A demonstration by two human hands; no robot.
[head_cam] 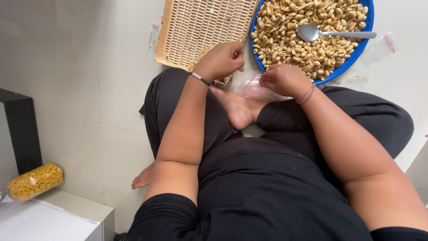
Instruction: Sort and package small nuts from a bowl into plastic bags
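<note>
The person is sitting cross-legged on the pale tiled floor (pixel 89 89), filling the lower and middle part of the frame in black clothing, with one bare foot (pixel 236 107) showing at centre and toes of the other peeking out at lower left of the lap.

At the top right of the frame a round blue tray (pixel 352 60) is lying on the floor, heaped with peanuts (pixel 294 44). A metal spoon (pixel 312 32) is resting on top of the nuts, its handle pointing toward the right edge. Just left of the tray, touching its rim, a woven wicker tray (pixel 196 27) is lying flat at top centre.

In the lower left corner a clear packet of yellow snack pieces (pixel 34 180) is lying on a white surface (pixel 40 221), beside a dark upright panel.

The left hand (pixel 219 60), wearing a thin dark band at the wrist, is hovering at the near edge of the wicker tray, its fingers curled together and pinching something too small to make out. The right hand (pixel 283 79), with a pink beaded bracelet, is sitting just below the blue tray, its fingers closing on the top of a small clear plastic bag (pixel 252 87) that is resting between both hands, just above the foot. More empty clear bags (pixel 379 49) are lying at the right of the blue tray.
</note>
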